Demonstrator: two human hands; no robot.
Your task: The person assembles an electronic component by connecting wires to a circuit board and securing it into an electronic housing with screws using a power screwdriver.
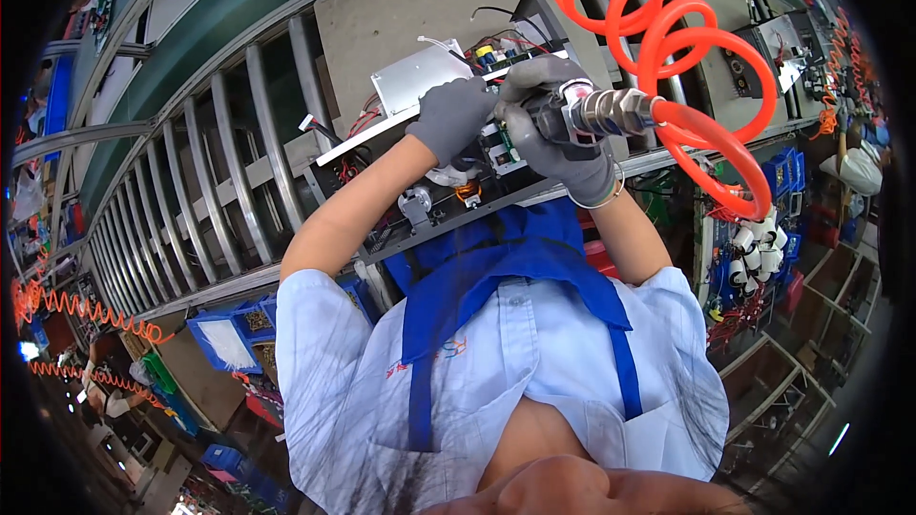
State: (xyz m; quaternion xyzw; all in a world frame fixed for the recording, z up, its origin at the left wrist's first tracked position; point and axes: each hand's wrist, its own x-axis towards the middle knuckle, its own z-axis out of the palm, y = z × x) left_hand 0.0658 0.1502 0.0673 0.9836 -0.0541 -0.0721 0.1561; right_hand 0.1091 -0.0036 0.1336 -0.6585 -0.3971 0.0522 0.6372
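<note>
My right hand (558, 129), in a grey glove, is wrapped round an air screwdriver (580, 114). A metal coupling at its end joins an orange coiled hose (711, 43). The tool's tip is hidden. Close beside it, my left hand (453, 116), also gloved, is closed over an open metal chassis (420, 234); what its fingers hold is hidden. Inside the chassis are wires, a green circuit board (498, 145) and a small metal part (416, 205). A silver metal plate (405, 78) stands tilted at the far side, next to a board with a yellow component (487, 55).
The chassis lies across a roller conveyor (215, 162) with a grey board (372, 10) on it. Blue bins (224, 339) of small parts line the near edge at left. Another chassis (763, 57) stands at right, near white rolls (759, 253). More orange hoses (91, 310) hang at left.
</note>
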